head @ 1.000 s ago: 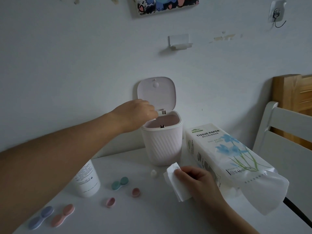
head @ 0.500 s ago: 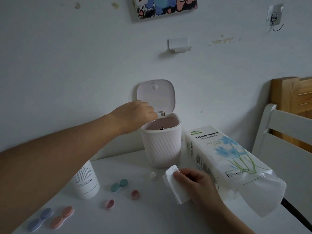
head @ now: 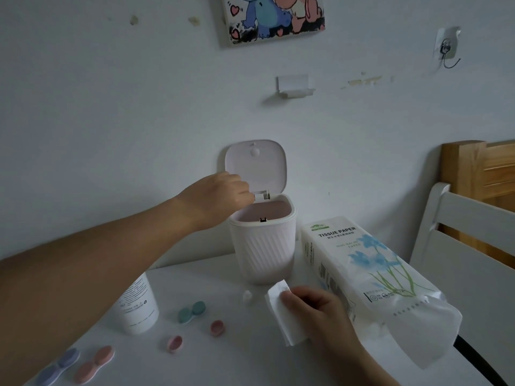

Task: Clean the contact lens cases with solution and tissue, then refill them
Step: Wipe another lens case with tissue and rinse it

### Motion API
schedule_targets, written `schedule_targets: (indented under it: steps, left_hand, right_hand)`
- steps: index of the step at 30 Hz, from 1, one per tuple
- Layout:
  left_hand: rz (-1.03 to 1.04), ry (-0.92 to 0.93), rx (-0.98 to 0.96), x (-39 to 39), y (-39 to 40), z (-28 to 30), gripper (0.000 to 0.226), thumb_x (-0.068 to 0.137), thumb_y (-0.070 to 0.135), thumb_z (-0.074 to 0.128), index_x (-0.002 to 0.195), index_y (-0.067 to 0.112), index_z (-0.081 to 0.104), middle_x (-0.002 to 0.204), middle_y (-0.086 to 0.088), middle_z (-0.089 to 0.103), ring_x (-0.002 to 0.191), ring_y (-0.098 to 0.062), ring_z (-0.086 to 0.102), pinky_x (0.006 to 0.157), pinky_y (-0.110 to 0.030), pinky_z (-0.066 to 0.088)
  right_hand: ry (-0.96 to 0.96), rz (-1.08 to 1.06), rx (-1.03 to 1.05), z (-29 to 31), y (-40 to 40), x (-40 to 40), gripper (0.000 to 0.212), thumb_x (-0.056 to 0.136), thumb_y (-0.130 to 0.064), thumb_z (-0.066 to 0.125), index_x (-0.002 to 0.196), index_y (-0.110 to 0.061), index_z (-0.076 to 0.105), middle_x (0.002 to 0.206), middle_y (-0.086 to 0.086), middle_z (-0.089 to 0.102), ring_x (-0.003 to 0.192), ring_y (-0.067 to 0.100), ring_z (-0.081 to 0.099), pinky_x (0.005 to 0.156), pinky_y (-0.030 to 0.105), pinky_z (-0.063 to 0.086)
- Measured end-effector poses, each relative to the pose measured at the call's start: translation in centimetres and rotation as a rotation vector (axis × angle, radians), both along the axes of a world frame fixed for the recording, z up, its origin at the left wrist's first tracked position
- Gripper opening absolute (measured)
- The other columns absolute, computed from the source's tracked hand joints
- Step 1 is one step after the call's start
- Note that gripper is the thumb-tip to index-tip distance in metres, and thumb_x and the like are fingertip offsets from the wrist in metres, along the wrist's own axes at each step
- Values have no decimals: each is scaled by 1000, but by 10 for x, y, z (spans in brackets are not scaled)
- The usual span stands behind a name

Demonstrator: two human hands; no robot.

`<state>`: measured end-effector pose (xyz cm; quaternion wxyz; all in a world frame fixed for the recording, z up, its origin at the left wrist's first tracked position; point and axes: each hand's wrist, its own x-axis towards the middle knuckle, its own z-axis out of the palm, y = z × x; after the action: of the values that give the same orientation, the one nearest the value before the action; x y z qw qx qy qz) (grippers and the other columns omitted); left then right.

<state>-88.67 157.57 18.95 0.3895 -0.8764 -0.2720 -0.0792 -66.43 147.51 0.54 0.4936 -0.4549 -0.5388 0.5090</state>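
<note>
Left hand [head: 220, 196]: reached out over the open bin, fingers curled downward above its rim; whether anything is pinched in them cannot be told (the fingertips face away).
Right hand [head: 315, 309]: low on the table, thumb and fingers gripping a folded white tissue [head: 281, 310] that sticks out to the left of the hand.
Bin [head: 263, 246]: small, pale pink, ribbed sides, standing at the back of the table against the wall, lid [head: 256, 165] flipped upright.
Tissue pack [head: 370, 277]: lying just right of the bin, printed with blue flowers, its near end torn open and loose.
Solution bottle [head: 136, 307]: white, upright at the left, partly hidden behind the left forearm.
Green lens case [head: 191, 312]: on the table between bottle and right hand, both cups uncapped.
Pink caps [head: 175, 343]: two lying loose in front of the green case, apart from each other.
Small white cap [head: 247, 296]: on the table, just left of the tissue.
Purple case [head: 57, 366] and pink case [head: 94, 363]: side by side at the near left corner, closed.
Table [head: 223, 366]: white, pushed up to the wall.
</note>
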Motion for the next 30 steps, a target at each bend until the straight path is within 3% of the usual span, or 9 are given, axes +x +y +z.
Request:
schedule_targets:
  steps: [3, 6, 8, 11, 15, 18, 23, 27, 30]
  left_hand:
    - [-8, -118, -18, 0, -6, 1, 19, 72, -9, 75, 74, 8, 66, 68, -9, 59, 59, -31, 56, 51, -36, 47]
    - [-4, -410, -95, 1, -21, -3, 8, 81, 2, 77, 85, 6, 71, 78, -9, 65, 69, -33, 59, 58, -42, 51]
    - [-1, -667, -173, 2, -37, -11, 8, 85, 11, 78, 89, 9, 71, 82, -3, 65, 73, -24, 57, 63, -41, 50]
    - [-21, -946, -272, -2, -69, -30, 15, 82, 17, 83, 92, 14, 72, 82, 6, 66, 72, -12, 56, 67, -26, 49]
    - [-25, -1222, -444, -18, -114, -64, 20, 77, 25, 86, 94, 27, 75, 82, 12, 71, 74, -12, 64, 67, -13, 48]
    - [-56, -1328, -586, -33, -137, -85, 24, 76, 25, 82, 96, 37, 75, 82, 11, 75, 70, -8, 66, 68, -12, 50]
    - [-130, -1411, -820, -44, -151, -103, 28, 77, 18, 84, 98, 35, 75, 81, 2, 78, 67, -10, 70, 66, -20, 54]
    - [-128, -1504, -846, -46, -150, -119, 25, 74, 31, 82, 98, 36, 75, 85, 1, 79, 76, -15, 75, 70, -23, 57]
    - [-119, -1559, -840, -51, -145, -131, 26, 73, 33, 80, 99, 38, 75, 86, 3, 79, 78, -13, 75, 70, -20, 55]
  right_hand:
    - [4, -2, 18, 1, 0, 0, 14, 90, -26, 71, 89, -15, 80, 72, 3, 71, 68, 14, 64, 66, 56, 57]
    - [29, -1, 44, 2, -1, 1, 14, 91, -25, 70, 90, -14, 80, 71, 1, 69, 67, 10, 62, 64, 45, 55]
    - [51, -12, 67, 3, -3, 1, 15, 92, -24, 71, 89, -12, 79, 69, 0, 67, 66, 10, 59, 62, 38, 50]
    - [68, -76, 127, 5, -6, 0, 13, 90, -24, 72, 88, -15, 80, 71, -2, 71, 66, 8, 60, 61, 33, 50]
    - [164, -144, 205, 24, -11, -3, 17, 83, -31, 73, 89, -17, 81, 73, -2, 73, 64, 3, 61, 55, 20, 48]
    - [190, -173, 340, 49, -9, -11, 14, 92, -22, 69, 87, -17, 80, 73, -9, 73, 65, -3, 60, 56, 9, 45]
    - [223, -94, 369, 76, -1, -48, 15, 94, -22, 67, 93, -20, 81, 81, -6, 77, 72, -1, 65, 60, 12, 49]
    - [131, 15, 316, 68, 1, -80, 14, 94, -28, 66, 93, -30, 80, 86, -7, 77, 73, -1, 68, 60, 15, 51]
    - [116, 97, 265, 60, 2, -92, 15, 95, -28, 65, 95, -28, 80, 86, -4, 78, 73, 2, 71, 58, 14, 51]
